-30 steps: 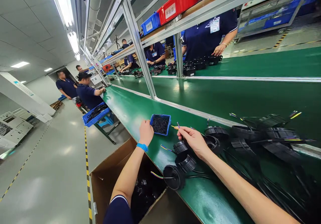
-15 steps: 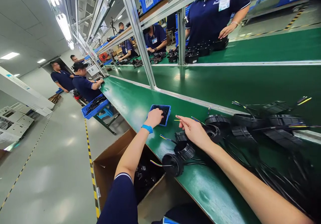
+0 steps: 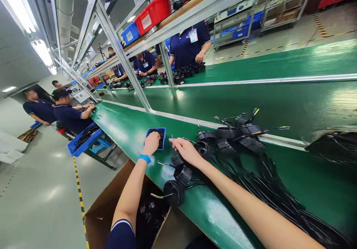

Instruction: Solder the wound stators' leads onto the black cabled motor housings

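My left hand [image 3: 152, 144], with a blue band on its wrist, reaches into a small blue bin [image 3: 164, 139] of small black parts. Its fingertips are hidden there. Right of the bin, my right hand [image 3: 186, 151] pinches a thin cable wire [image 3: 171, 136], whose tip sticks out past the fingers. Below and beside that hand lie round black plastic housings, including a ring-shaped housing [image 3: 182, 174] and a near housing [image 3: 173, 192] with coloured wires sticking out of it.
More black housings [image 3: 227, 132] and a bundle of black cables [image 3: 267, 189] lie on the green bench [image 3: 223, 219] at right. An open cardboard box [image 3: 104, 200] stands against the bench's left edge. A metal post [image 3: 122, 52] rises behind the bin. Several co-workers sit or stand farther off.
The view has swung right, so the scene sits farther left in the picture. My left hand stays at the bin, its fingers now less visible. My right hand keeps its pinch beside it.
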The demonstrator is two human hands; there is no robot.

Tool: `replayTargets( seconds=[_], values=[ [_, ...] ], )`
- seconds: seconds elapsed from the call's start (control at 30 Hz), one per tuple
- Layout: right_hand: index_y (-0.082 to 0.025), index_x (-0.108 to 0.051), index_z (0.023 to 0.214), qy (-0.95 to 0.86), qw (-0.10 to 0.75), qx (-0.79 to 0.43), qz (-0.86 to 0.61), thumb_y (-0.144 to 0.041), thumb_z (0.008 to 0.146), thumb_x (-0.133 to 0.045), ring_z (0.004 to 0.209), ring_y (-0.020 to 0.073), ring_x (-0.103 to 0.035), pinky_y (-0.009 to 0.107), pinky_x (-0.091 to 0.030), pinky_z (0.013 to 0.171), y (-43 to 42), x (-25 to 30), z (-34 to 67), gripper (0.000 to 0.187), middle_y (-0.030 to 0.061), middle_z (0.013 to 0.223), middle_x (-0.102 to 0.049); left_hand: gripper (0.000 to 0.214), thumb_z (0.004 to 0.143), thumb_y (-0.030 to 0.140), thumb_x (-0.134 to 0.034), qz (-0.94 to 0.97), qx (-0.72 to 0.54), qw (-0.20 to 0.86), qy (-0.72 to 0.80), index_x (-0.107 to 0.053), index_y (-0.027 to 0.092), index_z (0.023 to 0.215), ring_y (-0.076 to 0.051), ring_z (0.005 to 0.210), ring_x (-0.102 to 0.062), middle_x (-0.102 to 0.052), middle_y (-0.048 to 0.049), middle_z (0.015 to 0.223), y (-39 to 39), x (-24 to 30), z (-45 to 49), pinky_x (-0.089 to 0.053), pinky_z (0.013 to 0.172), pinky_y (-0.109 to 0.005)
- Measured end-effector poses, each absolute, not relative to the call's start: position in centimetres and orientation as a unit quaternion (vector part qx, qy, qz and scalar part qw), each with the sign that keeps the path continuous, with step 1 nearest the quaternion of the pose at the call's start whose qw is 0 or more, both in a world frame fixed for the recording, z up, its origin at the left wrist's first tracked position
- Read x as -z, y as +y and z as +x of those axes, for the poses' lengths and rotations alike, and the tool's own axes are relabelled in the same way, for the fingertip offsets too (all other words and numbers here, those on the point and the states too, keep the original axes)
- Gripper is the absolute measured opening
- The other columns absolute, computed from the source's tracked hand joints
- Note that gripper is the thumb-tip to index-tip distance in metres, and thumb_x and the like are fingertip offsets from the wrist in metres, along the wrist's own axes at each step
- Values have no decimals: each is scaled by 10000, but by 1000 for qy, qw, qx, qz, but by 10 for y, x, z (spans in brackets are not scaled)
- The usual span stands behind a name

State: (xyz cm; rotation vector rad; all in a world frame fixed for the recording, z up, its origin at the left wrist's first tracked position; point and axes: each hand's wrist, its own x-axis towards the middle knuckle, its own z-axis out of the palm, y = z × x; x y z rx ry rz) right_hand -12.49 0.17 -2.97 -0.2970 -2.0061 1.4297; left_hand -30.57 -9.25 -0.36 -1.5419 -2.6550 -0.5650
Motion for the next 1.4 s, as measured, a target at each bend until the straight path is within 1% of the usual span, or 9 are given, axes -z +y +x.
replayTargets(
  seconds=[0.2,0.3,0.37,0.47,0.57,0.63,0.7,0.87,1.4],
  values=[
    [-167,-743,874,-700,306,-635,-116,-593,881,-539,682,184,-669,339,-555,738,10,31,-125,473,83,826,-743,117,900,117,-540,-442,345,-5,-828,-621,185,852,-193,868,-621,-669,-67,896,-88,6,-308,-473,909,-359],
    [-152,-752,988,-674,299,-665,-117,-553,847,-610,652,182,-671,342,-565,698,12,33,-126,448,88,806,-748,61,868,140,-573,-393,437,-25,-809,-609,173,831,-162,748,-626,-658,-44,803,-86,7,-306,-515,799,-323],
    [-145,-747,988,-662,294,-680,-115,-555,826,-639,625,185,-668,345,-568,666,14,36,-128,454,92,771,-744,37,856,187,-593,-365,496,-48,-786,-610,155,851,-149,689,-634,-660,-42,779,-87,5,-302,-535,731,-310],
    [-148,-721,947,-650,291,-693,-116,-612,793,-651,596,193,-670,353,-569,625,16,43,-133,494,100,749,-741,206,836,293,-644,-347,565,-87,-744,-637,130,963,-143,676,-664,-698,-61,824,-92,2,-287,-557,714,-312],
    [-165,-687,902,-644,294,-695,-126,-662,763,-660,613,204,-688,361,-576,645,16,48,-135,517,101,760,-746,398,763,374,-741,-337,633,-143,-683,-669,122,1062,-141,673,-676,-720,-68,838,-96,-1,-267,-559,714,-305],
    [-176,-671,891,-643,298,-693,-132,-678,755,-666,645,213,-706,367,-579,680,16,50,-136,520,99,778,-752,443,698,376,-806,-320,684,-194,-627,-693,118,1041,-134,658,-672,-723,-65,823,-97,-3,-255,-554,704,-292],
    [-184,-662,889,-644,301,-690,-137,-694,755,-663,675,225,-720,374,-580,705,15,51,-135,527,101,799,-757,418,654,348,-848,-303,718,-228,-584,-704,116,971,-128,645,-669,-725,-62,805,-97,-4,-245,-552,700,-284],
    [-189,-651,891,-647,309,-683,-143,-736,755,-645,690,238,-731,382,-580,712,14,49,-133,564,107,817,-762,367,643,339,-867,-286,742,-206,-570,-680,121,873,-123,627,-667,-726,-58,786,-96,-5,-235,-549,684,-277],
    [-193,-649,883,-659,316,-667,-144,-740,774,-605,696,242,-733,384,-580,719,11,45,-130,559,106,813,-758,344,655,362,-862,-304,726,-153,-598,-680,138,842,-128,658,-662,-693,-32,745,-99,-5,-230,-550,710,-290]
  ],
)
